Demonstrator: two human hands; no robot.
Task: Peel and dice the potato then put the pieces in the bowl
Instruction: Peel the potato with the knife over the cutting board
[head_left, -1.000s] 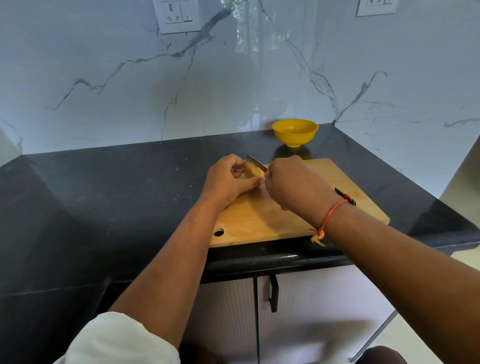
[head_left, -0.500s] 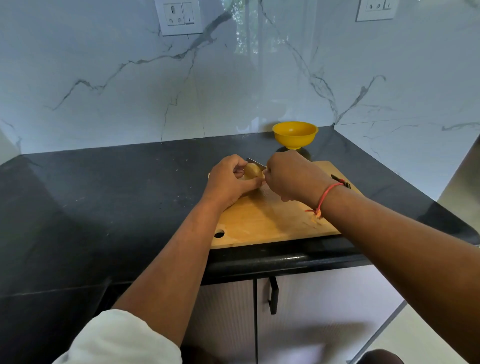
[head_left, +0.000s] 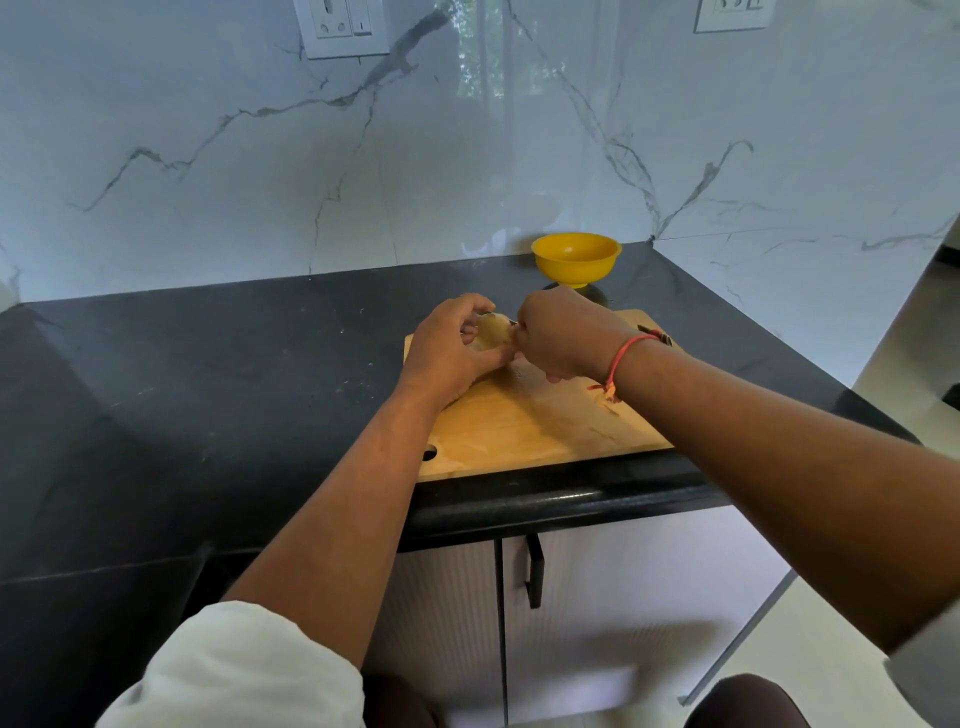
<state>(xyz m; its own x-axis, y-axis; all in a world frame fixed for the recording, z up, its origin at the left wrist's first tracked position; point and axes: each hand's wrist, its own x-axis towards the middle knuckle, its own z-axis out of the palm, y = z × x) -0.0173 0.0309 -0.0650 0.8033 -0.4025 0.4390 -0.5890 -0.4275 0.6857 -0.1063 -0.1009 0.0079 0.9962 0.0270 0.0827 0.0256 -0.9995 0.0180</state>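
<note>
Potato (head_left: 492, 332) pinched between curled fingers and thumb of left hand (head_left: 451, 356), over the far left corner of the board (head_left: 535, 428). Right hand (head_left: 563, 340) fisted round the knife (head_left: 656, 335), knuckles against the potato's right end; blade almost wholly hidden, handle end showing past the wrist. Bowl (head_left: 575, 259) beyond the board, on the counter (head_left: 208, 389).

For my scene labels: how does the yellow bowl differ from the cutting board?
The bowl is yellow, round and deep; the cutting board is pale wood, flat and rectangular. The bowl stands back by the wall; the board lies at the front edge. Both rest on the black counter.
</note>
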